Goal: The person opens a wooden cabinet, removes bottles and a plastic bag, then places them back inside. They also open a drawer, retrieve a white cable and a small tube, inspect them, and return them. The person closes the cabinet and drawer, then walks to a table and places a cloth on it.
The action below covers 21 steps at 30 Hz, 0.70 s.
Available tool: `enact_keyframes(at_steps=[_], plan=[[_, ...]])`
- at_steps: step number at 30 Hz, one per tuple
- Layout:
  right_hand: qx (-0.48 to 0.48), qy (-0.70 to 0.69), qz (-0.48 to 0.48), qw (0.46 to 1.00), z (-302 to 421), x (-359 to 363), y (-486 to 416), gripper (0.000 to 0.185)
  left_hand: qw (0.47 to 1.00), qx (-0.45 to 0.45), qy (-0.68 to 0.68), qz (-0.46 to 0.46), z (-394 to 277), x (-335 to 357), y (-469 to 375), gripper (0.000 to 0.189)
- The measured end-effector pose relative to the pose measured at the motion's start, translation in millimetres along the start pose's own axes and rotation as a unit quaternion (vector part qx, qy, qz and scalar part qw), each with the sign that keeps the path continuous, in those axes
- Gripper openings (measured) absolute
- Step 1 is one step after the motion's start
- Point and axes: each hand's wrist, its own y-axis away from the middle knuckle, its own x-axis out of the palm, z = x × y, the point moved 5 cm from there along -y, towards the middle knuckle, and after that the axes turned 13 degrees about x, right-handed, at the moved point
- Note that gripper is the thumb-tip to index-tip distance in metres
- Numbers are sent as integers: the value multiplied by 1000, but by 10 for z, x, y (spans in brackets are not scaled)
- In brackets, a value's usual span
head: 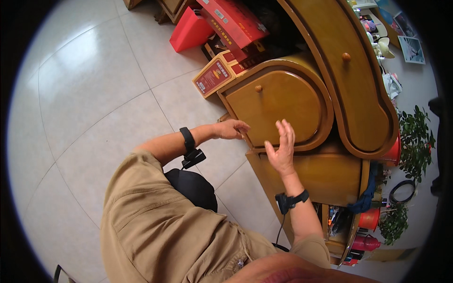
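Note:
My left hand point(230, 129) is at the edge of a wooden cabinet door point(279, 102) with one rounded end, its fingers bent around or beside that edge. Whether it grips the edge is hard to see. My right hand point(282, 151) is raised in front of the same door, thumb and fingers apart, holding nothing. Contact between the right hand and the wood cannot be made out. A small round wooden knob point(258, 88) sits on the door, away from both hands. Each wrist wears a black strap with a small device.
Beside the cabinet stand a printed carton point(214, 76), a large red box point(237, 21) and a red bag point(191, 30). A curved wooden panel point(357, 81) with a knob adjoins the door. Potted plants point(416, 145) and a blue cloth point(366, 194) are on the right. Pale tiles point(102, 116) cover the floor.

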Motion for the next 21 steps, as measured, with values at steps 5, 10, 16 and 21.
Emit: enact_keyframes(at_steps=[5,10,16,21], plan=[[37,-12,95,995,-101,255,492,71,999,4,-26,33,100,110,91,49],[78,-19,147,986,-212,323,885,69,997,-28,-33,59,128,151,165,51],[97,-14,154,983,-263,227,1260,64,995,-29,-63,74,-37,221,180,47],[135,5,142,981,-478,38,1520,63,990,-3,-82,119,-259,361,94,46]])
